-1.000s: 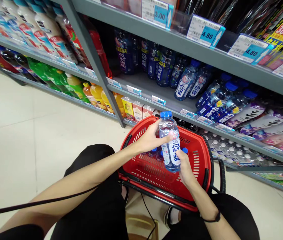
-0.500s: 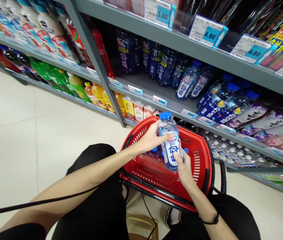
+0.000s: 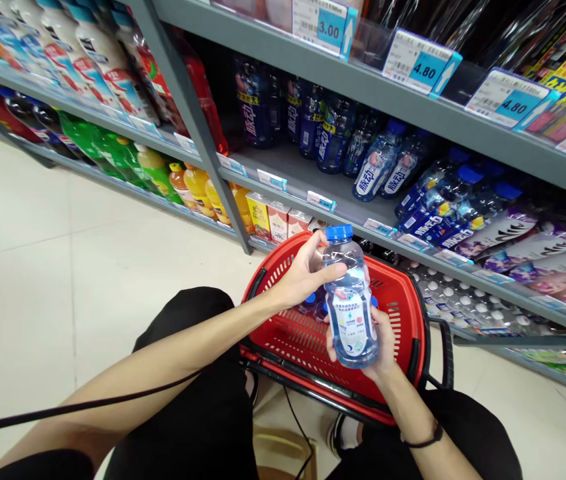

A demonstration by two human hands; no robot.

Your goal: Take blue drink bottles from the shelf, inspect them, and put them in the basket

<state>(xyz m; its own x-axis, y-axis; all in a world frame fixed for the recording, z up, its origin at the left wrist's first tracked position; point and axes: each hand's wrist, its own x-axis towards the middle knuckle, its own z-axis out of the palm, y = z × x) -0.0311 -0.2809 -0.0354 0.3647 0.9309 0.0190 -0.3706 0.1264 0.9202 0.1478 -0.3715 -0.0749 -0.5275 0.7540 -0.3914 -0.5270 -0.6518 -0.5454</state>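
A clear blue drink bottle (image 3: 350,313) with a blue cap and a white label is held tilted over the red shopping basket (image 3: 283,363). My left hand (image 3: 309,272) grips its upper part, with the thumb across the front below the neck. Around the lower part wraps my right hand (image 3: 383,343), some of its fingers hidden behind the bottle. The label side with small print and a red dot faces me. Beneath, partly covered by my hands, several blue-capped bottles (image 3: 309,305) lie in the basket.
Ahead, the grey shelf (image 3: 303,177) carries several blue drink bottles (image 3: 375,163), some leaning. Small cartons (image 3: 279,221) and orange juice bottles (image 3: 197,190) stand on the bottom shelf. The basket's black handle (image 3: 447,353) sticks out at the right. A black cord (image 3: 83,408) crosses my left arm.
The bottle has been turned in my hands: the big brand lettering has rotated away and the small-print side now shows. It has come slightly lower and right, and my right hand has shifted behind it.
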